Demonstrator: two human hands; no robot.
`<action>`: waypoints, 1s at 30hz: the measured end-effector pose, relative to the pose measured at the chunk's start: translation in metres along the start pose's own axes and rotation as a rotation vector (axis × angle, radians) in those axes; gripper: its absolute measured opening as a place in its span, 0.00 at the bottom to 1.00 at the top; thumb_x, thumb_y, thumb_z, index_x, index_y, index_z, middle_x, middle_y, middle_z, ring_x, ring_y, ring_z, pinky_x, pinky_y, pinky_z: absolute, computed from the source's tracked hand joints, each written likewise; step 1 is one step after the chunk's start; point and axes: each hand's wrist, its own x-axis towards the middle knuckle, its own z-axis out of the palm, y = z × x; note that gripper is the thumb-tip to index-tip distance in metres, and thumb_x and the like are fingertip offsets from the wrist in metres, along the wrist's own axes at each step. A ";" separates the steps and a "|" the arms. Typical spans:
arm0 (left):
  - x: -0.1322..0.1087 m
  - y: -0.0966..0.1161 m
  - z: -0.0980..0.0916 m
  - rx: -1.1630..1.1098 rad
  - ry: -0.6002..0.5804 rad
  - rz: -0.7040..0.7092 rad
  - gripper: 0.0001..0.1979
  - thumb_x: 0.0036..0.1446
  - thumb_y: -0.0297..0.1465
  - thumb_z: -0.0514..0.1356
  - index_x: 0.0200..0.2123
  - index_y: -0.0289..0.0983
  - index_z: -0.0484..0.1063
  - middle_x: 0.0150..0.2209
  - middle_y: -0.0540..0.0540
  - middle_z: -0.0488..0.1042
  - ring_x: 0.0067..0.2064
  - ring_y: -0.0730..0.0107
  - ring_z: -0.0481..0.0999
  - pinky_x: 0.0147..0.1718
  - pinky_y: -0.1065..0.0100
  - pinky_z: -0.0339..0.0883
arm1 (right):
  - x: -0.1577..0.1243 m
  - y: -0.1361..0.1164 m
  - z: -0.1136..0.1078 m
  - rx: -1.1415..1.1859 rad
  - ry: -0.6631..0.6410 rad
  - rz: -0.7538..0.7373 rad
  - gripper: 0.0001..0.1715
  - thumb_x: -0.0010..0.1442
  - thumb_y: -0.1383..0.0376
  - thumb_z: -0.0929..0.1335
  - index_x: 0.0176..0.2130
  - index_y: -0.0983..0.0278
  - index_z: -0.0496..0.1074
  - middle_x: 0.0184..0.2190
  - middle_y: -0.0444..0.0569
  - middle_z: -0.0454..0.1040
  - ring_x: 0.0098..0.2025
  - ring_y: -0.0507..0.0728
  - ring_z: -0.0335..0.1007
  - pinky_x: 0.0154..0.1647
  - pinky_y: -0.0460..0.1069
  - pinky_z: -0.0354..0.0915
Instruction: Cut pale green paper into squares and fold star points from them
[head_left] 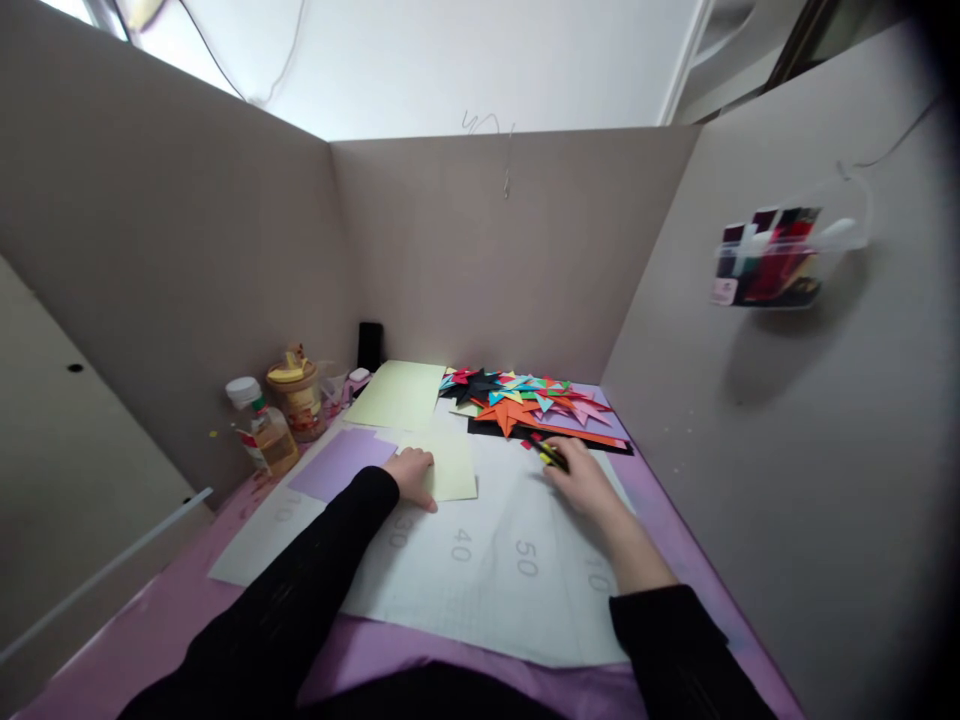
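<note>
My left hand (pixel 412 476) lies with fingers apart on the left part of a pale yellow sheet of paper (pixel 454 467), pressing on it. Beside it, a lilac sheet (pixel 341 466) extends to the left. My right hand (pixel 583 478) is closed around a slim black-and-yellow tool (pixel 553 456) that looks like a utility knife, held above the right side of the white sheet. Large printed numbers mark this white sheet (pixel 495 600) under both hands. Just beyond the right hand sit folded paper stars in many colours, an orange star (pixel 508 414) nearest.
Another pale green-yellow sheet (pixel 397 393) lies at the back left. A white-capped bottle (pixel 264 430) and a brown-yellow tub (pixel 298 400) stand along the left wall. Grey partitions (pixel 517 240) enclose the table; a clear holder (pixel 780 260) hangs on the right one.
</note>
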 end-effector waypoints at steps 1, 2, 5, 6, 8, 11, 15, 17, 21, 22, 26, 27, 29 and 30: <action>-0.002 0.000 0.002 0.000 0.028 0.013 0.36 0.30 0.49 0.68 0.43 0.37 0.67 0.47 0.39 0.68 0.51 0.49 0.65 0.45 0.57 0.62 | 0.002 -0.014 0.009 -0.031 -0.049 -0.035 0.22 0.53 0.67 0.64 0.49 0.60 0.64 0.46 0.51 0.65 0.46 0.57 0.64 0.44 0.48 0.58; -0.005 -0.001 0.004 -0.006 0.058 0.027 0.36 0.31 0.48 0.67 0.43 0.37 0.67 0.47 0.39 0.68 0.50 0.49 0.65 0.46 0.58 0.62 | 0.005 -0.026 0.017 -0.075 -0.095 -0.050 0.22 0.54 0.68 0.64 0.50 0.60 0.64 0.47 0.51 0.64 0.46 0.57 0.64 0.43 0.47 0.58; -0.012 -0.005 0.010 -0.039 0.132 0.064 0.34 0.34 0.48 0.67 0.43 0.36 0.67 0.45 0.40 0.69 0.49 0.51 0.67 0.46 0.59 0.62 | 0.016 -0.049 0.037 -0.222 -0.185 -0.058 0.22 0.55 0.68 0.64 0.51 0.60 0.66 0.45 0.52 0.65 0.45 0.57 0.64 0.42 0.47 0.56; -0.014 -0.007 0.011 -0.055 0.148 0.067 0.34 0.35 0.49 0.66 0.44 0.36 0.67 0.45 0.40 0.69 0.48 0.52 0.67 0.46 0.59 0.62 | 0.019 -0.051 0.040 -0.248 -0.221 -0.074 0.21 0.54 0.69 0.65 0.49 0.61 0.67 0.44 0.52 0.65 0.44 0.57 0.64 0.42 0.47 0.56; -0.017 -0.009 0.014 -0.087 0.183 0.062 0.37 0.36 0.49 0.66 0.48 0.36 0.65 0.47 0.38 0.68 0.50 0.51 0.66 0.47 0.58 0.61 | 0.023 -0.051 0.043 -0.234 -0.308 -0.144 0.20 0.53 0.70 0.66 0.47 0.61 0.69 0.42 0.51 0.66 0.43 0.57 0.64 0.43 0.47 0.56; -0.019 -0.009 0.016 -0.058 0.223 0.095 0.43 0.39 0.47 0.66 0.58 0.42 0.57 0.61 0.36 0.54 0.61 0.44 0.52 0.54 0.49 0.52 | 0.021 -0.043 0.040 -0.125 -0.407 -0.248 0.24 0.51 0.72 0.66 0.48 0.60 0.70 0.42 0.50 0.66 0.44 0.56 0.63 0.45 0.46 0.56; -0.020 -0.003 0.023 0.029 0.087 0.325 0.24 0.58 0.36 0.53 0.58 0.55 0.56 0.66 0.50 0.42 0.66 0.51 0.34 0.57 0.41 0.37 | 0.013 -0.036 0.032 -0.079 -0.422 -0.252 0.27 0.50 0.74 0.65 0.50 0.59 0.70 0.41 0.50 0.66 0.46 0.56 0.63 0.48 0.47 0.56; -0.021 0.001 0.030 -0.014 0.046 0.367 0.22 0.63 0.32 0.44 0.59 0.55 0.54 0.65 0.51 0.47 0.66 0.59 0.38 0.58 0.46 0.39 | 0.010 -0.036 0.027 -0.086 -0.438 -0.248 0.27 0.49 0.74 0.65 0.49 0.59 0.70 0.40 0.50 0.67 0.46 0.56 0.62 0.48 0.47 0.56; -0.021 0.009 0.039 -0.053 0.101 0.254 0.23 0.63 0.37 0.42 0.62 0.51 0.49 0.65 0.50 0.47 0.66 0.57 0.40 0.58 0.45 0.41 | 0.007 -0.035 0.022 -0.084 -0.474 -0.284 0.27 0.49 0.74 0.66 0.49 0.58 0.71 0.39 0.49 0.67 0.44 0.56 0.63 0.46 0.47 0.57; -0.020 0.011 0.039 -0.049 0.110 0.224 0.23 0.63 0.38 0.42 0.62 0.51 0.50 0.65 0.50 0.46 0.66 0.56 0.40 0.58 0.45 0.42 | 0.007 -0.035 0.022 -0.083 -0.475 -0.299 0.27 0.49 0.74 0.65 0.49 0.58 0.71 0.39 0.49 0.67 0.44 0.56 0.63 0.46 0.46 0.57; -0.013 0.019 0.037 -0.037 0.119 0.131 0.24 0.63 0.38 0.42 0.62 0.50 0.50 0.66 0.49 0.45 0.65 0.56 0.41 0.58 0.46 0.43 | 0.007 -0.034 0.026 -0.123 -0.419 -0.298 0.26 0.51 0.73 0.65 0.49 0.58 0.70 0.39 0.49 0.67 0.44 0.56 0.62 0.45 0.46 0.56; -0.011 0.020 0.037 -0.032 0.126 0.115 0.24 0.63 0.38 0.42 0.62 0.49 0.50 0.66 0.49 0.45 0.65 0.56 0.41 0.58 0.46 0.43 | 0.008 -0.035 0.028 -0.141 -0.398 -0.287 0.25 0.51 0.72 0.65 0.49 0.58 0.70 0.39 0.49 0.67 0.44 0.56 0.62 0.45 0.47 0.56; -0.007 0.022 0.038 -0.021 0.151 0.082 0.24 0.63 0.39 0.41 0.62 0.49 0.49 0.65 0.48 0.46 0.65 0.56 0.41 0.57 0.46 0.42 | 0.009 -0.037 0.033 -0.177 -0.366 -0.267 0.23 0.53 0.71 0.65 0.49 0.58 0.71 0.40 0.50 0.67 0.44 0.56 0.62 0.46 0.47 0.55; -0.006 0.023 0.039 -0.016 0.164 0.066 0.24 0.63 0.40 0.41 0.62 0.49 0.49 0.65 0.49 0.46 0.65 0.55 0.41 0.58 0.45 0.41 | 0.009 -0.039 0.036 -0.194 -0.359 -0.259 0.22 0.54 0.70 0.65 0.49 0.58 0.71 0.40 0.50 0.68 0.45 0.57 0.62 0.46 0.47 0.55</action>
